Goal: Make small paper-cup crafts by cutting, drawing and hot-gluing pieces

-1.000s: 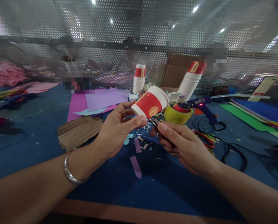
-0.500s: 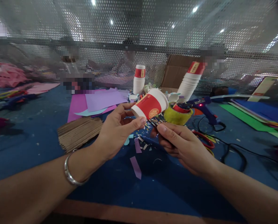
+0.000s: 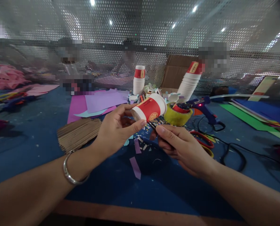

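Note:
A red and white paper cup (image 3: pixel 149 107) lies tilted on its side in the air, its base toward the left and its mouth to the upper right. My left hand (image 3: pixel 118 125) is closed round the base end, with the thumb below and fingers behind. In my right hand (image 3: pixel 175 141), pinched between thumb and fingers, is a thin dark pointed tool (image 3: pixel 151 124). Its tip is at the lower side of the cup; whether it pierces the wall I cannot tell. Most of the tool is hidden by the fingers.
Stacked paper cups (image 3: pixel 139 84) and a leaning stack (image 3: pixel 189 86) stand behind. Yellow tape (image 3: pixel 177 115), a glue gun (image 3: pixel 206 110) with its cable, and red-handled scissors (image 3: pixel 204 139) lie right. Corrugated cardboard (image 3: pixel 77 133) and purple paper (image 3: pixel 104 100) lie left; paper scraps (image 3: pixel 135 168) are scattered in front.
The cup has turned slightly and lowered a little in my left hand. The tool tip has shifted slightly left along the cup's underside. Both hands keep their grip.

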Motion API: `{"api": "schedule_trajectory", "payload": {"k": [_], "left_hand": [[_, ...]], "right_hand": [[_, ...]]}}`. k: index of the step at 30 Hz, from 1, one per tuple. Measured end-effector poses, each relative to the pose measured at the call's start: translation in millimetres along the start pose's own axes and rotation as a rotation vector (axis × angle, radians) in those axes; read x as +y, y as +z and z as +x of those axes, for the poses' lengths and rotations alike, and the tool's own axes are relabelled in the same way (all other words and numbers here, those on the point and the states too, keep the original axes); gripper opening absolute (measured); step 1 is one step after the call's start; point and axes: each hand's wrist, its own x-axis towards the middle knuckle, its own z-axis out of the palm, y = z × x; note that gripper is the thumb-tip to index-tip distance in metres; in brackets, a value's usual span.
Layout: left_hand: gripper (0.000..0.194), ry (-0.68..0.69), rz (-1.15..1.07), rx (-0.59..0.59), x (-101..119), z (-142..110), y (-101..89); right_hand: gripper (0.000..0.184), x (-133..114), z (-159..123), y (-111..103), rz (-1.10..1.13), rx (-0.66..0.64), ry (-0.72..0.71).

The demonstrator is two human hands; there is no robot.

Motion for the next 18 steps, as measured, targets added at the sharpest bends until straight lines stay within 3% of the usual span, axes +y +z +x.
{"api": "schedule_trajectory", "payload": {"k": [14,18], "left_hand": [[0.041,-0.020,0.030,-0.029,-1.5,-2.7,-2.5],[0.044,0.018,0.052,0.011,3.3,-6.6,0.6]], "right_hand": [[0.044,2.9,0.1,1.8,0.013,0.019,0.039],[0.045,2.0,-1.3,3.1,0.032,0.025,0.035]]}}
